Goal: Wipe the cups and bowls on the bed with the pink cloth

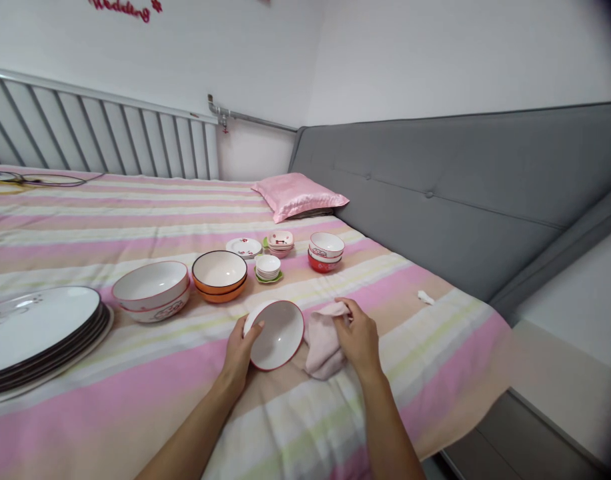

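Observation:
A white bowl [280,333] with a thin red rim is tilted toward me, its inside showing. My left hand [243,347] grips it at the left edge, thumb over the rim and the other fingers hidden behind. Just right of the bowl, my right hand [356,337] pinches a pale pink cloth [325,340], which hangs down in folds and seems close to the bowl's rim. Beyond my hands stand an orange bowl stack [220,283] and a stack of small bowls [326,253], white above red.
Striped bedding [175,380] covers the bed. At left are stacked plates [40,327] and large white bowls [153,293]. Small plates [244,247], square dishes [280,241] and little white dishes [268,267] sit farther back. A pink pillow [300,195] lies by the grey headboard [425,180]; a crumpled white scrap [425,297] is at right.

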Demonstrator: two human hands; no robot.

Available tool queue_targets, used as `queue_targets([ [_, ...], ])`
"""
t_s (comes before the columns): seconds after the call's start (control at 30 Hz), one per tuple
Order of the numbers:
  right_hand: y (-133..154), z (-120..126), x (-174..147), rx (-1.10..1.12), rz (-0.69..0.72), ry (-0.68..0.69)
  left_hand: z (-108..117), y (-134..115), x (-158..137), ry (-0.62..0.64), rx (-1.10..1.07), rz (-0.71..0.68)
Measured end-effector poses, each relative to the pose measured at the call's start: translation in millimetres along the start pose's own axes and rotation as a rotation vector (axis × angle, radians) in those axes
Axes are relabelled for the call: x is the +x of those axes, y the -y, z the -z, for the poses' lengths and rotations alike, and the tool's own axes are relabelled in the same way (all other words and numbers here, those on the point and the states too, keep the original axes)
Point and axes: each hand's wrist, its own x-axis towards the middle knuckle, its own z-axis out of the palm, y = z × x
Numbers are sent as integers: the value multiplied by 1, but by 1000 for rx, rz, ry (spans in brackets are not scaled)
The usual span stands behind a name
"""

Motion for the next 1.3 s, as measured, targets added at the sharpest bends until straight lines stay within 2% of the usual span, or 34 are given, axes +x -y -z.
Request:
queue_targets([
  [0.17,14,11,-4,227,150,-419,0,-1,-1,-12,2,-3],
  [0.27,17,22,-5,374,90,-656,1,0,-1,-18,5,-1],
  [0.33,14,30,-5,403,-33,-710,1,-1,-1,-13,2,2],
  [0.43,5,39,-3,333,-263,-606,0,-1,-2,-15,-6,3],
  [0.53,1,41,-1,345,-374,-426,0,-2,-2,-11,-12,7],
  [0.67,8,37,-1,884,-457,-172,0,-3,-3,-17,-2,6],
  [0.73,11,37,0,1116,-486,-119,-1,-4,-4,-27,-3,4],
  [0.8,13,38,1,1252,-504,-141,-1,-4,-4,-27,-9,1],
  [0.9,16,43,1,1310,-429,-302,-1,-3,-4,-20,-14,3],
  [1.03,28,52,-5,1124,-94,-661,0,-2,-3,-10,-14,6],
  [1.1,34,56,-10,1042,46,-756,0,-1,-3,-8,-8,1],
  [1.13,35,57,-11,1024,77,-757,0,-1,-2,-9,-2,-2],
  [1.2,35,55,-13,1032,53,-652,0,-1,-2,-11,2,-5],
  [1.3,28,40,-11,1100,-104,-334,-1,-4,-3,-10,2,-11],
])
